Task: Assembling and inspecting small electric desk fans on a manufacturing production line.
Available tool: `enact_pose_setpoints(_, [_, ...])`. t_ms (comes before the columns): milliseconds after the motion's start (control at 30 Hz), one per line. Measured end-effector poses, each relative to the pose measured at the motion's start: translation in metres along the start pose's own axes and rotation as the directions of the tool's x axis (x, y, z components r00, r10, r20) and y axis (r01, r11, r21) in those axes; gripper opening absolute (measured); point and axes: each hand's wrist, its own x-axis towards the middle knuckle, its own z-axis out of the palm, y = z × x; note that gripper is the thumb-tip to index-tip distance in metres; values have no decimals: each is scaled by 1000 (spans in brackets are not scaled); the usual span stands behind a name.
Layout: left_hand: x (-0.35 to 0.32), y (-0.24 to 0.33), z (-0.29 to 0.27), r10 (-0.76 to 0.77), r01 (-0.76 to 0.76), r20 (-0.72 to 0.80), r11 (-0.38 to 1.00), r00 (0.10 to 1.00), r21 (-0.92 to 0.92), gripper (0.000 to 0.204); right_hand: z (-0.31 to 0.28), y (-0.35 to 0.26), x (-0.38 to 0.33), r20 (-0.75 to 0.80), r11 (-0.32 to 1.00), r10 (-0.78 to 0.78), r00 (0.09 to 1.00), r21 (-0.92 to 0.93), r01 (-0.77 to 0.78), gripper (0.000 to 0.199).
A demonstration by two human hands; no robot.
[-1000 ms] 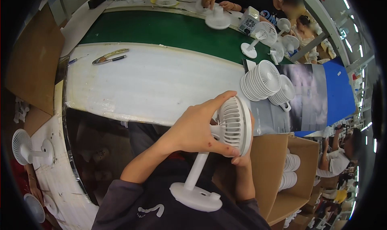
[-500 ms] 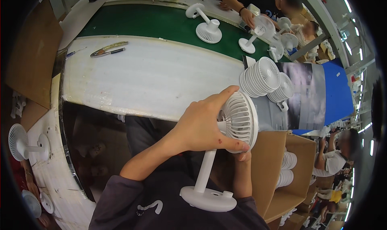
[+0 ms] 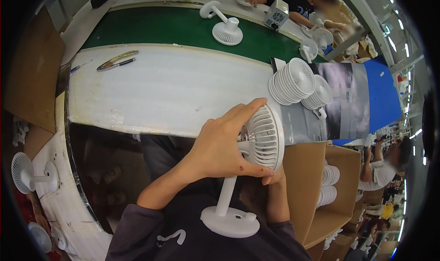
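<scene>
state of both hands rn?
Left hand: holding a white plastic desk fan by its round, ribbed head.
Right hand: at the head's lower rim, mostly hidden; grip can't be told.

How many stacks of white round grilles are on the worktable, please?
2: a larger stack toward the right of the worktable, and a smaller stack to its right. No others show there.

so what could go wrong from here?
1. The fan is gripped at its head by the left hand, its base off the white tabletop. A slip might drop it.
2. The right hand is mostly hidden behind the head, so its grip may be weaker than it looks.
3. The tilted stack of white grilles sits close by; a sideways bump could topple it.
</scene>
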Motion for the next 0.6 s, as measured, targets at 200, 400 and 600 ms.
enact_pose_setpoints(200, [-1, -11, 5, -32, 34, 17, 987, 999, -157, 116, -14, 10, 1, 63, 991, -88, 994, -99, 94, 152])
enact_pose_setpoints(400, [-4, -13, 9, -68, 76, 51, 982, 996, -174, 117, -27, 11, -8, 84, 973, -30, 996, -225, 48, 151])
enact_pose_setpoints(600, [-12, -19, 9, -136, 162, 109, 944, 985, -288, 120, -29, 3, -9, 145, 966, -71, 987, -235, 104, 144])
